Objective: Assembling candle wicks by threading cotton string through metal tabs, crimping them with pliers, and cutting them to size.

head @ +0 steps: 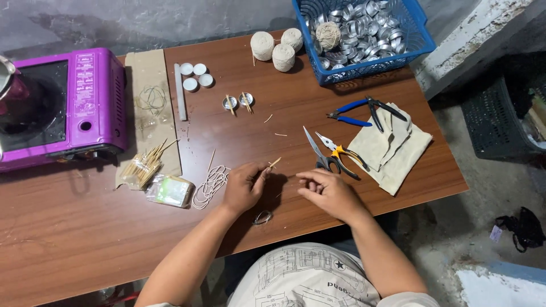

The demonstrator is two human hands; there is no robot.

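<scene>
Closest to the person, the left hand (pixel 243 187) pinches a pair of short pale wooden sticks (pixel 274 164) between thumb and fingers, their tips poking up past the knuckles. The right hand (pixel 325 190) sits just beside it, fingertips drawn together as if on a fine thread running toward the sticks; the thread is too thin for me to be sure. A slip seems likely here: the sticks are small and smooth, and a tug from the right could pull them askew or out of the pinch.

A small loop of wire or band (pixel 263 217) lies at the table's near edge, where a forearm could knock it off. Just beyond the right hand rest steel scissors with black handles (pixel 319 153) and yellow-handled pliers (pixel 340 153), blades pointing away; a careless reach could catch a knuckle.

Left of the hands lie a coil of white string (pixel 210 185) and a loose bundle of wooden sticks (pixel 142 166), easily scattered. Farther back stand two small metal cups with sticks across them (pixel 238 102), easily tipped, then three balls of cream twine (pixel 277 48) and a blue plastic basket of metal cups (pixel 364 34).
</scene>
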